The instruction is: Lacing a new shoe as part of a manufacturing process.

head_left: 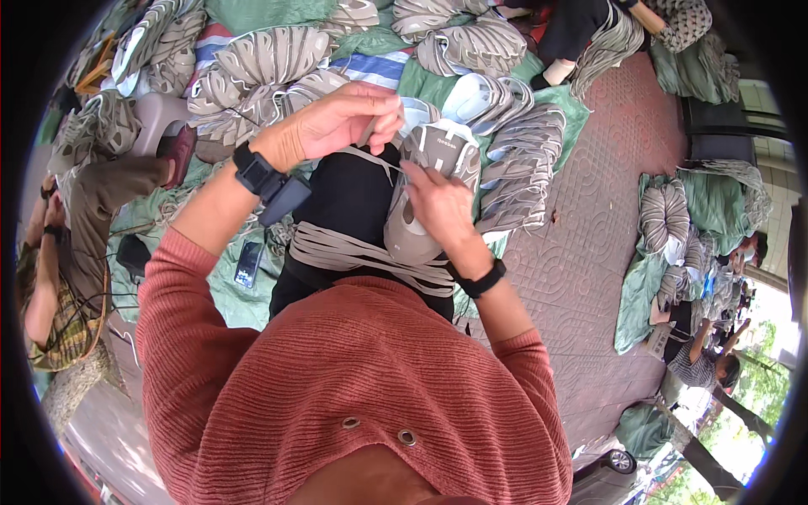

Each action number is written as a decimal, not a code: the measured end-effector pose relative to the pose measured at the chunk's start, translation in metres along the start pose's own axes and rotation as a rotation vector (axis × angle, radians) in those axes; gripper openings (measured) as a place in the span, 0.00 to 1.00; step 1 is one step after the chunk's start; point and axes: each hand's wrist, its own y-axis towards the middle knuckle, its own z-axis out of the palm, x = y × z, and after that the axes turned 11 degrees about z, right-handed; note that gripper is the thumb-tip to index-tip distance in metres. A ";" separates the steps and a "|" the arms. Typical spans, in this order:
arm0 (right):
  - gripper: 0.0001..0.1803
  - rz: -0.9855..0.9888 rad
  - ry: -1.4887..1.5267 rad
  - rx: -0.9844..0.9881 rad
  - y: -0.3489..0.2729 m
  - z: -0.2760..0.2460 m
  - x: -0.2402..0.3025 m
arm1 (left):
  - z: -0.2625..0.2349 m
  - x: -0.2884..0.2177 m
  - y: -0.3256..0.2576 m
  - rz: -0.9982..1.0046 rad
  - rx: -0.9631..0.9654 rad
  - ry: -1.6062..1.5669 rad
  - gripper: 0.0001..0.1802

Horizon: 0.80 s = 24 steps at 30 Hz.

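A grey shoe upper with white trim (439, 153) lies over my right thigh, its rounded toe end toward me. My left hand (349, 122) is raised just left of it, fingers bent and pinched together on a flat grey shoelace (368, 133). My right hand (442, 202) rests against the right side of the upper, thumb and forefinger closed at its lacing edge, where a strand of lace runs toward the left hand. The exact grip of the right fingertips is partly hidden. A bundle of loose grey laces (362, 252) lies across my lap on black trousers.
Stacked shoe uppers (526, 168) lie to the right, more (269, 67) ahead on green sheeting (269, 13). A phone (248, 264) sits left of my lap. A seated person (109, 202) is at left; another person's legs (572, 42) show at far right. Patterned paving (581, 202) stretches rightward.
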 end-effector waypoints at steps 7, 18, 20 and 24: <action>0.05 0.496 1.145 0.676 0.011 -0.073 -0.002 | -0.046 -0.050 -0.051 0.602 -0.358 -0.396 0.09; 0.08 0.738 2.101 -0.538 -0.109 -0.170 -0.279 | -0.303 -0.078 -0.401 0.744 -0.864 -0.252 0.17; 0.08 0.825 2.066 -0.564 -0.173 -0.172 -0.317 | -0.316 -0.050 -0.382 0.639 -1.245 -0.097 0.17; 0.10 1.089 2.134 -0.735 -0.238 -0.151 -0.362 | -0.302 -0.046 -0.404 0.554 -1.864 0.135 0.16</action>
